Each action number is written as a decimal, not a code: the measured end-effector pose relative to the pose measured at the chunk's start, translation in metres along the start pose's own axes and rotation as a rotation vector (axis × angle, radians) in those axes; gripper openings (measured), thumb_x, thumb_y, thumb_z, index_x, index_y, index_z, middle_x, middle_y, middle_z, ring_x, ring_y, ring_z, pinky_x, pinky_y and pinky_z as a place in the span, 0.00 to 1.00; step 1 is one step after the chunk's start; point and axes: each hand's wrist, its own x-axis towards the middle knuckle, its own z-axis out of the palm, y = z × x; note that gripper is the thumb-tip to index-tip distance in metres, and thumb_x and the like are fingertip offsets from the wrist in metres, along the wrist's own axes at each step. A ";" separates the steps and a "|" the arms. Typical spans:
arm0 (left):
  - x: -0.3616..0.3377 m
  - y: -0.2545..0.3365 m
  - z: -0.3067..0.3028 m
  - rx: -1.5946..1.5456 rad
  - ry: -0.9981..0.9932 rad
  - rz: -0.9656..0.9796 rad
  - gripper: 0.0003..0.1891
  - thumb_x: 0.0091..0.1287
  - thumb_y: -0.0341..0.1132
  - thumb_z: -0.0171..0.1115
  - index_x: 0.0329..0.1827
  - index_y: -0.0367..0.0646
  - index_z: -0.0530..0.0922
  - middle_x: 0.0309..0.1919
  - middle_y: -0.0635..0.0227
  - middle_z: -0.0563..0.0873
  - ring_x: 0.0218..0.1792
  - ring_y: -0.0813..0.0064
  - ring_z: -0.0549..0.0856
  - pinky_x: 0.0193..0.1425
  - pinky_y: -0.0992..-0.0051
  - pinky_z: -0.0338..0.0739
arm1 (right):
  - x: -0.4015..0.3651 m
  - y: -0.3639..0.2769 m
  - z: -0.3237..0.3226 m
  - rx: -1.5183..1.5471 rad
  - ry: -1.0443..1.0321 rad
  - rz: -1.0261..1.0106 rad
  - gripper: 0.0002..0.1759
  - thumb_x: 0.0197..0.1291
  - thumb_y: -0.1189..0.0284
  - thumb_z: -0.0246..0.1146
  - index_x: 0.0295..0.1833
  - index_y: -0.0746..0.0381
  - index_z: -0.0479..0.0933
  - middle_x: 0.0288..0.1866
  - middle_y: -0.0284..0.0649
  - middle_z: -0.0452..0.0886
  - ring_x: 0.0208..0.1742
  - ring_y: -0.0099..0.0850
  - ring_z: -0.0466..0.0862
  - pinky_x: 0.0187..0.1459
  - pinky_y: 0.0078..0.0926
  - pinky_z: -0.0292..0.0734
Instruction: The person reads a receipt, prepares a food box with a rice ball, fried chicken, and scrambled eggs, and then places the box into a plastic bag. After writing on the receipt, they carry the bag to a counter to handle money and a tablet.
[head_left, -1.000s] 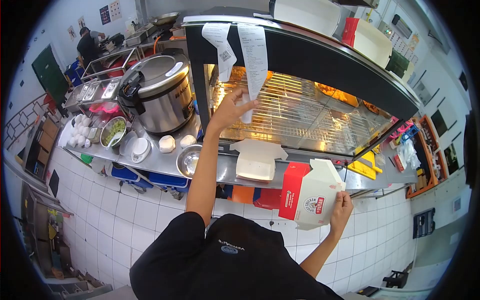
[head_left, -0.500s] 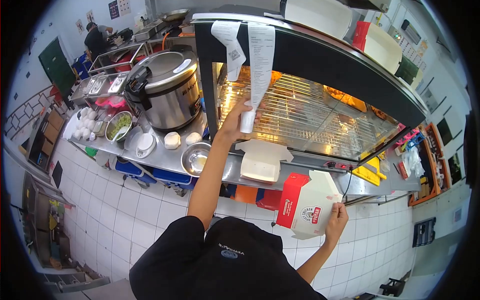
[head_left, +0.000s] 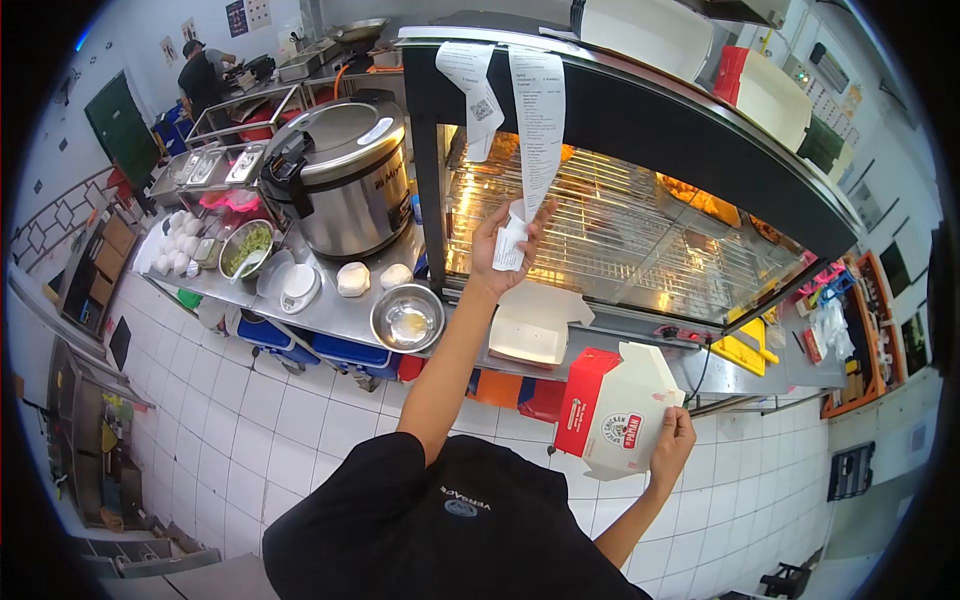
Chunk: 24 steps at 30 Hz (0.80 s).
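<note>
My left hand [head_left: 490, 255] is raised in front of the glass food warmer [head_left: 640, 125], its fingers closed round the curled lower end of a long printed receipt [head_left: 538, 120]. The receipt hangs from the warmer's top edge, beside a shorter receipt [head_left: 472, 85] with a QR code. Lower down at the right, my right hand [head_left: 673, 442] grips the edge of a red and white takeaway chicken box [head_left: 600, 395], partly unfolded. An open white carton [head_left: 525, 342] sits on the counter between both hands, below the warmer's glass.
Left of the warmer stands a large rice cooker [head_left: 345, 185], with a metal bowl [head_left: 407, 318], wrapped round bundles [head_left: 353, 279], a scale [head_left: 298, 285] and a bowl of greens [head_left: 246, 248]. A yellow tray [head_left: 740, 352] lies at the right. Another person [head_left: 200, 80] works far back.
My left hand has shifted slightly, and the receipt's lower end is now turned so its printed side shows. The view has moved a little; my right hand still holds the box.
</note>
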 end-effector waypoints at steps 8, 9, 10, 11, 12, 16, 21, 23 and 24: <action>0.003 0.008 -0.034 -0.056 -0.043 0.043 0.20 0.78 0.39 0.48 0.69 0.43 0.69 0.57 0.52 0.78 0.45 0.65 0.86 0.38 0.75 0.87 | -0.003 0.001 -0.005 -0.029 0.012 0.028 0.17 0.75 0.64 0.56 0.38 0.68 0.75 0.29 0.31 0.76 0.32 0.17 0.69 0.35 0.18 0.67; 0.003 0.008 -0.035 -0.057 -0.042 0.041 0.20 0.78 0.39 0.48 0.69 0.43 0.69 0.57 0.52 0.78 0.45 0.65 0.86 0.38 0.75 0.87 | -0.004 0.001 -0.005 -0.025 0.015 0.030 0.17 0.75 0.64 0.56 0.38 0.68 0.76 0.30 0.31 0.77 0.32 0.18 0.70 0.35 0.19 0.68; 0.004 0.009 -0.035 -0.058 -0.041 0.034 0.21 0.77 0.39 0.49 0.68 0.40 0.69 0.56 0.53 0.79 0.45 0.65 0.86 0.39 0.75 0.88 | -0.004 0.001 -0.005 -0.021 0.018 0.031 0.17 0.75 0.64 0.56 0.38 0.68 0.76 0.30 0.32 0.77 0.32 0.18 0.71 0.36 0.19 0.69; 0.003 0.008 -0.034 -0.059 -0.038 0.029 0.21 0.77 0.39 0.49 0.68 0.36 0.69 0.54 0.53 0.80 0.45 0.66 0.86 0.40 0.75 0.88 | -0.004 0.002 -0.005 -0.024 0.018 0.033 0.17 0.75 0.64 0.56 0.38 0.68 0.76 0.30 0.32 0.77 0.32 0.18 0.71 0.36 0.19 0.69; 0.003 0.008 -0.033 -0.061 -0.036 0.031 0.21 0.77 0.39 0.49 0.68 0.36 0.69 0.54 0.53 0.80 0.45 0.66 0.86 0.40 0.75 0.88 | -0.004 0.003 -0.005 -0.028 0.019 0.033 0.17 0.75 0.64 0.55 0.39 0.68 0.76 0.30 0.32 0.78 0.32 0.18 0.71 0.36 0.19 0.69; 0.000 0.005 -0.031 -0.020 -0.016 0.078 0.22 0.76 0.39 0.51 0.65 0.30 0.69 0.53 0.53 0.81 0.45 0.65 0.87 0.42 0.74 0.88 | -0.005 0.005 -0.005 -0.038 0.011 0.031 0.18 0.76 0.64 0.55 0.39 0.68 0.76 0.31 0.33 0.78 0.33 0.18 0.72 0.37 0.19 0.70; 0.002 0.004 -0.028 0.003 -0.048 0.091 0.21 0.76 0.38 0.51 0.62 0.29 0.72 0.50 0.53 0.83 0.44 0.64 0.87 0.45 0.72 0.88 | -0.006 0.005 -0.004 -0.047 0.023 0.026 0.18 0.76 0.63 0.56 0.39 0.68 0.76 0.30 0.33 0.78 0.33 0.18 0.72 0.37 0.19 0.70; 0.003 0.003 -0.029 -0.012 -0.069 0.073 0.21 0.76 0.39 0.51 0.61 0.29 0.73 0.50 0.52 0.83 0.45 0.63 0.87 0.47 0.70 0.87 | -0.006 0.005 -0.004 -0.053 0.024 0.033 0.18 0.75 0.63 0.56 0.39 0.68 0.76 0.30 0.33 0.78 0.33 0.18 0.72 0.37 0.19 0.70; 0.003 0.003 -0.029 -0.013 -0.068 0.072 0.21 0.76 0.39 0.51 0.61 0.29 0.73 0.50 0.52 0.83 0.45 0.63 0.87 0.47 0.70 0.87 | -0.007 0.005 -0.003 -0.043 0.025 0.035 0.18 0.75 0.64 0.56 0.39 0.68 0.76 0.30 0.32 0.78 0.33 0.18 0.72 0.37 0.19 0.70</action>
